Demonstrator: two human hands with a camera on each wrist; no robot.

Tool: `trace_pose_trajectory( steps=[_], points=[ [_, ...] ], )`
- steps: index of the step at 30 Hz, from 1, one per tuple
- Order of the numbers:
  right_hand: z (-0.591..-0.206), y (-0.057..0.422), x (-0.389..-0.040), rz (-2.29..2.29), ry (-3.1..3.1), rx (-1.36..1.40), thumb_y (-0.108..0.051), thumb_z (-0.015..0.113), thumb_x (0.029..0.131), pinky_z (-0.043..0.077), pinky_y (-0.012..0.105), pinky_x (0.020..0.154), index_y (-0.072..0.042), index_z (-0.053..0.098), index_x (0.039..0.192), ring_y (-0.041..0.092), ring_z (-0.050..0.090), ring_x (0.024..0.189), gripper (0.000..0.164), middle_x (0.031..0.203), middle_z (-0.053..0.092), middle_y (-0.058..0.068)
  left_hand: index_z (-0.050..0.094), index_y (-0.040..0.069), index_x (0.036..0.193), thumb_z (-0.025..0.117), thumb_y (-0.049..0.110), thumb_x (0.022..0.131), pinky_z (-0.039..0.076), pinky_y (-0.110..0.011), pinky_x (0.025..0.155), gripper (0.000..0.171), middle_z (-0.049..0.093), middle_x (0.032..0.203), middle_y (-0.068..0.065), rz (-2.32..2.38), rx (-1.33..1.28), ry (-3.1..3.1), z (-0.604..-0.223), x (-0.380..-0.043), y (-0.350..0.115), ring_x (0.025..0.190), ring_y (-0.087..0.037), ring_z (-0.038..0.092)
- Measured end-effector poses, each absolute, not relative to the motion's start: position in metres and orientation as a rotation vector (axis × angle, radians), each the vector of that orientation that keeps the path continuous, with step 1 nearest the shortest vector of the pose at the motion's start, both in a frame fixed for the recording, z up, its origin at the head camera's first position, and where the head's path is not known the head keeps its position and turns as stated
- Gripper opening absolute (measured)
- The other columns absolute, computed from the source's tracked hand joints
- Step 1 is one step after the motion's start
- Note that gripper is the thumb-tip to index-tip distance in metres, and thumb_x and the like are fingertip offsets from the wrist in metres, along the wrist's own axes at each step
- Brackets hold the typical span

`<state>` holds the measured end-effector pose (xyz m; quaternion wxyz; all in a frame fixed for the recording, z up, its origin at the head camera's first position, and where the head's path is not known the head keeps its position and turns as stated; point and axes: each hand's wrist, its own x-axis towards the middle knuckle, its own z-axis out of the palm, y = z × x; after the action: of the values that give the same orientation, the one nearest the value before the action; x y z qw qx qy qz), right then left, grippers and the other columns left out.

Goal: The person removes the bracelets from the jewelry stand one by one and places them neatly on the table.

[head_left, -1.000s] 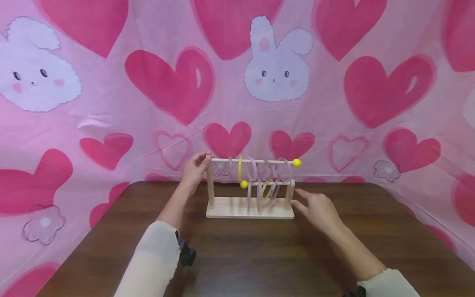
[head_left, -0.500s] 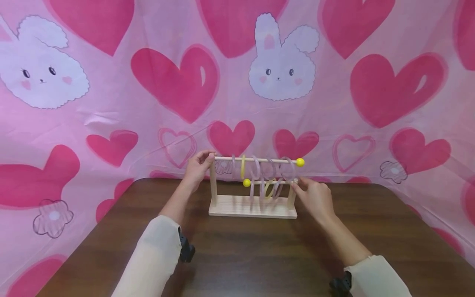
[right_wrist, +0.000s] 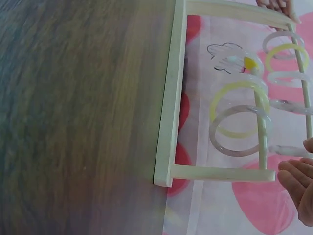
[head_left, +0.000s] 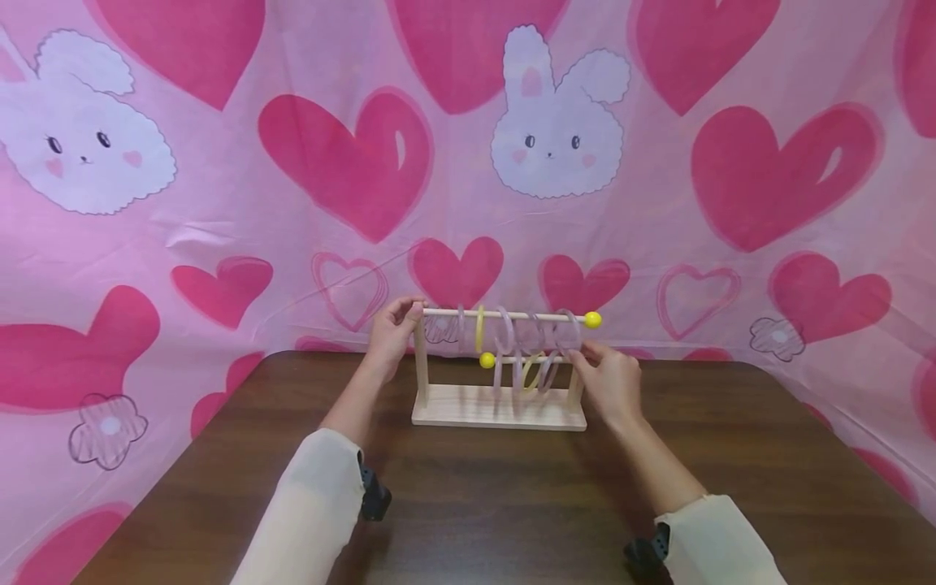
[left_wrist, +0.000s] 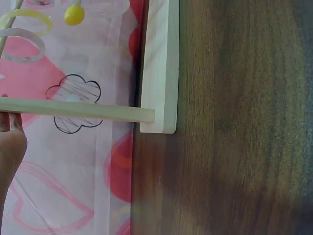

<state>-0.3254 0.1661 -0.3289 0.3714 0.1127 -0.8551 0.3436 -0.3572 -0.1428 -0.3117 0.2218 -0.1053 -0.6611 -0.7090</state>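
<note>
A wooden bangle stand (head_left: 504, 410) rises from a flat base, with two rods at different heights carrying several translucent purple and yellow bangles. My left hand (head_left: 391, 333) grips the top of the taller left post (left_wrist: 73, 108), its thumb on the near side. At the stand's right end is my right hand (head_left: 610, 382), beside the top of the shorter post (right_wrist: 220, 172). In the right wrist view its thumb and fingers lie on either side of the rightmost bangle (right_wrist: 288, 151) of the upper rod. Whether they pinch it is unclear.
Yellow knobs cap the free ends of the upper rod (head_left: 593, 320) and the lower rod (head_left: 487, 360). The stand is on a dark wooden table (head_left: 497, 504). A pink cloth (head_left: 453, 203) with hearts and rabbits hangs behind the table.
My right hand has come in from the right to the shorter post's top, then shifted slightly left and up. The left hand keeps its grip on the taller post.
</note>
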Motion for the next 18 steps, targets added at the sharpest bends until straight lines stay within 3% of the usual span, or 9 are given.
trace_pose_trajectory(
  steps=[5,10,16,18],
  points=[
    [-0.3293,0.164,-0.3266,0.914,-2.129,0.283,-0.012,0.073,0.078,0.049,0.044,0.061,0.002,0.072,0.09,0.03,0.066,0.072,0.019,0.078,0.068,0.016,0.055,-0.01,0.112,0.056,0.006,0.092,0.042,-0.025,0.086,0.026,0.063,0.105,-0.014,-1.976,-0.296,-1.805,-0.313,-0.3572,-0.1424,0.09,-0.006,0.057],
    [-0.3303,0.1619,-0.3265,0.96,-2.101,0.27,-0.011,0.074,0.077,0.049,0.043,0.058,0.002,0.072,0.086,0.028,0.067,0.069,0.016,0.076,0.068,0.016,0.054,-0.011,0.112,0.056,0.006,0.092,0.043,-0.025,0.085,0.027,0.064,0.101,-0.008,-1.997,-0.295,-1.787,-0.3131,-0.3565,-0.1417,0.09,-0.006,0.057],
    [-0.3315,0.1593,-0.3264,0.984,-2.074,0.293,-0.008,0.074,0.077,0.05,0.043,0.057,0.003,0.072,0.086,0.027,0.067,0.068,0.014,0.076,0.068,0.016,0.054,-0.011,0.112,0.055,0.005,0.092,0.044,-0.025,0.086,0.026,0.061,0.107,-0.019,-2.046,-0.273,-1.752,-0.313,-0.3565,-0.1409,0.089,-0.006,0.056],
    [-0.3314,0.1591,-0.3264,0.977,-2.06,0.301,-0.007,0.073,0.077,0.05,0.043,0.056,0.003,0.072,0.085,0.027,0.067,0.067,0.013,0.075,0.068,0.016,0.054,-0.011,0.112,0.055,0.006,0.092,0.044,-0.025,0.085,0.026,0.063,0.103,-0.014,-2.054,-0.275,-1.749,-0.3129,-0.3567,-0.1404,0.089,-0.007,0.056]
  ],
)
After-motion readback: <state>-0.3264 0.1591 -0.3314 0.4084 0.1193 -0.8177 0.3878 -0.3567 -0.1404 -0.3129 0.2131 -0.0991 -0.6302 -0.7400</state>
